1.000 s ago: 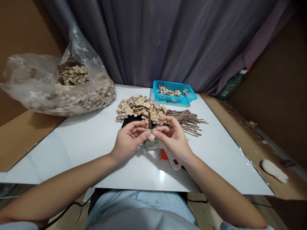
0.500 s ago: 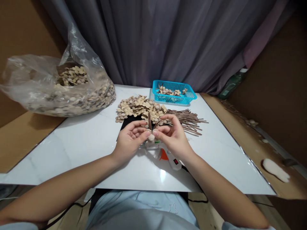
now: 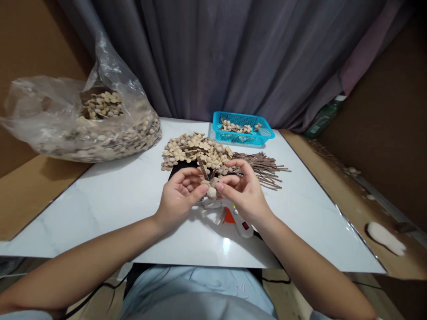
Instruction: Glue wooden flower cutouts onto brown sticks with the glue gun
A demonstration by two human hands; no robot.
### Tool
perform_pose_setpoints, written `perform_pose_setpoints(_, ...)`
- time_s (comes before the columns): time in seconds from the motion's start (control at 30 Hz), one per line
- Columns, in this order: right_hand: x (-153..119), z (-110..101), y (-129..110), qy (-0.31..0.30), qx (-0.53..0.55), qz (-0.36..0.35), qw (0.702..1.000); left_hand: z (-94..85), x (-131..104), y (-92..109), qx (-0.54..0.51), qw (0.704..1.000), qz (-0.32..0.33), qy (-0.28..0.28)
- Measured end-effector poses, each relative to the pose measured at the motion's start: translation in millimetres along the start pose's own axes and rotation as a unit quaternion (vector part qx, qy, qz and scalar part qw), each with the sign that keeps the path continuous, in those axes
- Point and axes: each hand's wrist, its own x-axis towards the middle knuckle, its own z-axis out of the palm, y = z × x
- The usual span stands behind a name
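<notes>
Between both hands is a small beige fabric flower [image 3: 211, 192] with a brown patterned strip [image 3: 202, 168] rising from it. My left hand [image 3: 183, 190] pinches the flower's left side between thumb and fingers. On its right side, the thumb and finger of my right hand [image 3: 242, 189] press the petal edge. Below the hands a white glue gun [image 3: 240, 221] with an orange trigger lies on the table, partly hidden. Just beyond the hands is a heap of beige flowers [image 3: 191, 149], beside a bundle of brown stems [image 3: 263, 166].
A blue plastic basket [image 3: 268, 134] at the back holds flowers with strips. At the left slumps a clear plastic bag [image 3: 50, 95] full of flowers. Cardboard [image 3: 360, 186] borders the white table [image 3: 300, 231] on the right, with a green bottle [image 3: 323, 118] by the curtain [image 3: 207, 58].
The brown strip has tilted to the left, and more of the flower shows between my fingers. My right fingertips have shifted slightly right.
</notes>
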Motion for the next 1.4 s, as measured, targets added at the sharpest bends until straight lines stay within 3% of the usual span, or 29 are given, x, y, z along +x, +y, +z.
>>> perform_pose_setpoints(0.17,0,-1,-2,-0.032,-0.019,0.026,0.999,-3.3,1,3,-0.025,0.993,-0.102,-0.049)
perform_pose_setpoints(0.27,-1,-2,-2,-0.059,-0.043,0.055,0.996,-4.4,3,4,-0.017,0.989,-0.143,-0.035)
perform_pose_setpoints(0.4,-1,-3,0,-0.073,-0.056,0.071,0.993,-4.9,6,5,-0.012,0.988,-0.155,-0.002)
perform_pose_setpoints(0.77,1,-5,4,-0.081,-0.058,0.076,0.992,-6.5,12,4,-0.054,0.98,-0.189,-0.004)
perform_pose_setpoints(0.83,2,-6,4,-0.071,-0.075,0.053,0.993,-8.6,13,4,-0.052,0.982,-0.181,-0.033)
perform_pose_setpoints(0.9,3,-9,3,-0.045,-0.137,-0.029,0.989,-11.9,14,3,-0.021,0.99,-0.123,-0.064)
perform_pose_setpoints(0.97,3,-13,-1,-0.021,-0.246,-0.19,0.95,-15.5,13,3,0.027,0.996,-0.043,-0.069)
perform_pose_setpoints(1.03,2,-18,-5,-0.018,-0.352,-0.369,0.86,-17.8,12,4,0.051,0.995,-0.023,-0.078)
perform_pose_setpoints(1.1,-1,-23,-8,-0.027,-0.414,-0.483,0.771,-17.6,10,7,0.038,0.988,-0.084,-0.124)
perform_pose_setpoints(1.17,-3,-26,-9,-0.034,-0.439,-0.531,0.724,-15.2,8,11,0.006,0.97,-0.158,-0.183)
perform_pose_setpoints(1.23,-5,-26,-8,-0.052,-0.45,-0.548,0.703,-11.8,7,16,-0.023,0.961,-0.184,-0.207)
perform_pose_setpoints(1.3,-5,-25,-6,-0.079,-0.454,-0.551,0.696,-8.9,6,21,-0.032,0.965,-0.17,-0.196)
perform_pose_setpoints(1.4,-5,-20,-2,-0.092,-0.429,-0.532,0.724,-7.4,6,26,-0.025,0.977,-0.141,-0.158)
